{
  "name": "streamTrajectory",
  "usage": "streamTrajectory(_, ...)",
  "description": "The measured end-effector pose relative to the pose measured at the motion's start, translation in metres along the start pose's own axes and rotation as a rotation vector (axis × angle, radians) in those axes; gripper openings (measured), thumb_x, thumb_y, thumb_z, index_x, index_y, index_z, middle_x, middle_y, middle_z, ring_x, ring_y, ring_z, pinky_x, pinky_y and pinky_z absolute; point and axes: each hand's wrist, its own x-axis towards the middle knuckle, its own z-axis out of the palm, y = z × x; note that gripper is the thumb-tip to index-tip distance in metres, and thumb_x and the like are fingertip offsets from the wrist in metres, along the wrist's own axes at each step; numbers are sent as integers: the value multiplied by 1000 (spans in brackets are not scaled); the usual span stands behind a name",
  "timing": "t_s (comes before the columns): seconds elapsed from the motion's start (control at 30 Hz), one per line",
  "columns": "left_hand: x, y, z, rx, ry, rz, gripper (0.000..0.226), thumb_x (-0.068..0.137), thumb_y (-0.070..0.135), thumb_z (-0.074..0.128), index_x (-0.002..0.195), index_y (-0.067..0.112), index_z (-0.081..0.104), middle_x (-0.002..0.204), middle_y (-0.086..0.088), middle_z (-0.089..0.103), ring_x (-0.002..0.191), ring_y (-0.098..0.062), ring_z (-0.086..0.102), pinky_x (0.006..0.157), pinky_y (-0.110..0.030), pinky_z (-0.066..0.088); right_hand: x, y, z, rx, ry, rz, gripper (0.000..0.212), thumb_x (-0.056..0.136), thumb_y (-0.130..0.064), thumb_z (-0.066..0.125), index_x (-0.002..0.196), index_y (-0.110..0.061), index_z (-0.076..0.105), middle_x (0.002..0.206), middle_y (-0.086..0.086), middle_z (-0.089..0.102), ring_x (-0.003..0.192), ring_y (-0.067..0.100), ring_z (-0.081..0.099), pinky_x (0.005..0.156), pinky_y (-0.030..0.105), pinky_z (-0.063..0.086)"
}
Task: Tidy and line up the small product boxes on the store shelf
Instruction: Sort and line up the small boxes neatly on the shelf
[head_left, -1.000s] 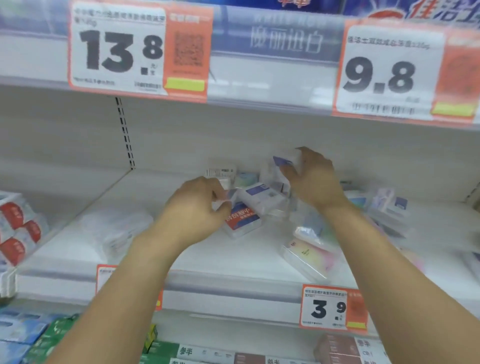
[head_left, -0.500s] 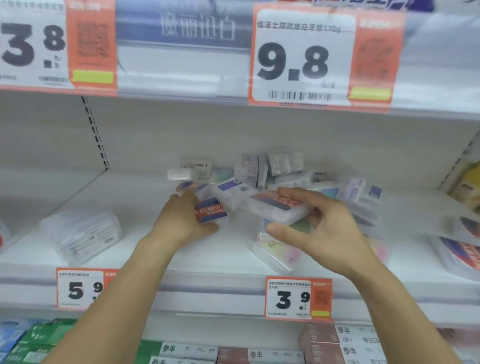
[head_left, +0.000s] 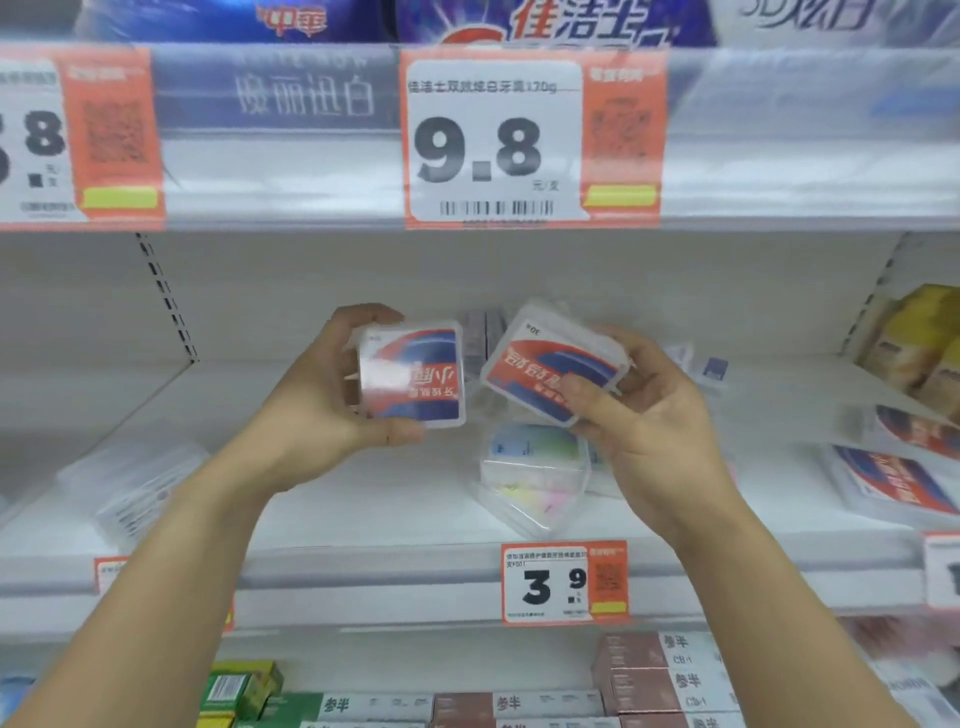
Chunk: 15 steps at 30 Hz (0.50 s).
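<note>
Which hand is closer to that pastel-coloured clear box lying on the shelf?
Right. The right hand holds a red-and-blue box directly above the pastel box, almost over it. The left hand holds another box off to its left.

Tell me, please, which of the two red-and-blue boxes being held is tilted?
The red-and-blue box in the right hand, held by the right hand, sits askew; the red-and-blue box in the left hand, held by the left hand, sits square.

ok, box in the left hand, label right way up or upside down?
Upside down. The red-and-blue box in the left hand shows its printed characters inverted.
</note>
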Motion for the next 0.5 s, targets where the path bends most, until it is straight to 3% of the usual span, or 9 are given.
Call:
streamTrajectory(0.1,1,12,17,-50,-34,51,69,77,-3,75,127,37,49,102,-9,68,63,-22,65,63,-37,58,1,-7,-6,11,104,27,30,90,-10,66,119,-19,63,105,1,75,99,24,72,80,41,59)
streamTrajectory(0.17,3,20,32,-72,-12,48,63,82,-1,71,126,40,51,100,-5,69,64,-19,64,61,-40,57,2,-14,-19,-83,221,18,28,96,-20,60,123,-29,58,88,-9,76,79,15,74,52,29,54)
streamTrajectory(0.23,5,33,55,-125,18,31,61,84,-2,67,125,41,52,99,-3,70,69,-18,65,58,-40,56,3,-24,-45,-165,335,14,27,99,-24,56,124,-34,51,81,-8,73,62,13,71,37,25,42)
streamTrajectory(0.37,2,67,123,-147,-126,97,68,82,-5,59,130,39,44,102,2,67,77,-14,68,56,-36,56,4,-42,-119,-285,549,-3,23,97,-25,58,118,-30,50,111,6,65,67,25,73,39,24,46)
streamTrajectory(0.5,15,91,213,-107,-156,117,71,76,3,70,132,31,39,95,0,66,74,-16,67,51,-32,55,-3,-53,-181,-338,671,56,44,80,-23,75,117,-29,51,116,5,62,87,32,73,62,36,59)
